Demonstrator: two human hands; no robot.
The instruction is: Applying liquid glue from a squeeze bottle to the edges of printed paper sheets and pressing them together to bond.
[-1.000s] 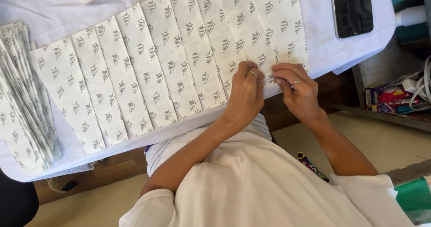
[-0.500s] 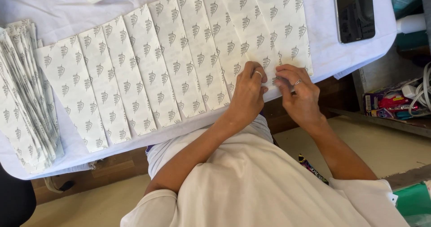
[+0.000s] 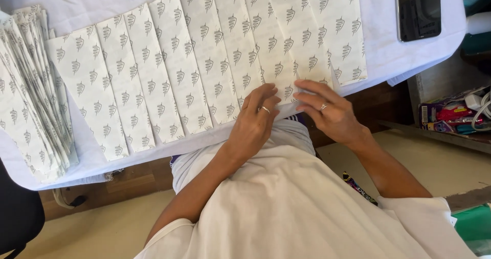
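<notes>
Several long white paper sleeves [image 3: 179, 59] with a grey leaf print lie side by side, overlapping, on a white cloth-covered table [image 3: 388, 59]. My left hand [image 3: 253, 123], with a ring on it, pinches the near end of one sleeve [image 3: 286, 87] in the right part of the row. My right hand [image 3: 327, 110], also ringed, has its fingers stretched onto the same near end, right beside the left hand. Both hands sit at the table's near edge, above my white shirt.
A thick stack of the same printed sleeves [image 3: 28, 90] lies at the table's left end. A dark phone [image 3: 418, 8] rests at the far right. A low shelf with colourful packets [image 3: 450, 115] and cables stands to the right; a black chair [image 3: 18, 218] is at the lower left.
Both hands have slid slightly toward the near table edge along the sleeve's end, and the right hand's fingers have stretched out flatter. The row of sleeves looks unchanged.
</notes>
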